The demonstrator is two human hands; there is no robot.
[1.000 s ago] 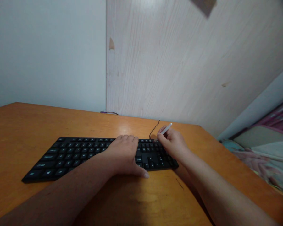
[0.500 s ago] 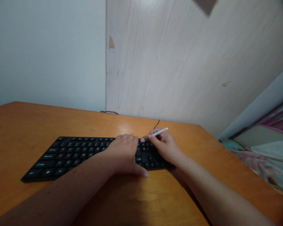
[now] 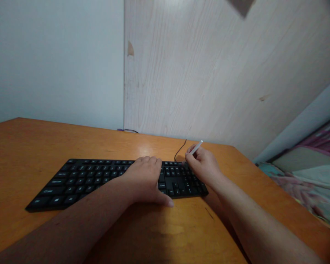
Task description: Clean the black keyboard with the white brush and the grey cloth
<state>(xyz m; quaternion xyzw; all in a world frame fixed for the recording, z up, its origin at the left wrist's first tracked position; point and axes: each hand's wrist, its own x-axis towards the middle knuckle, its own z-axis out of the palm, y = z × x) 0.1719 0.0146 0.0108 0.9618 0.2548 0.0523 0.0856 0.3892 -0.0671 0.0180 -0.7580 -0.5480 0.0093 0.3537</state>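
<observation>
"Looking from where?"
"From head height, over the near side of the desk [image 3: 176, 227], in a single view."
"Facing which way?"
"Forward and down, toward the panel [image 3: 198, 73] at 12 to 1 o'clock, wide enough to take in bedding [image 3: 299, 187] at 4."
"How near?"
"Near the keyboard [image 3: 93, 176], toward 7; farther from the panel."

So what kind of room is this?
Probably a bedroom: there's an orange-brown wooden desk, a long black keyboard on it, and what looks like rumpled pink-and-white bedding over at the right.
</observation>
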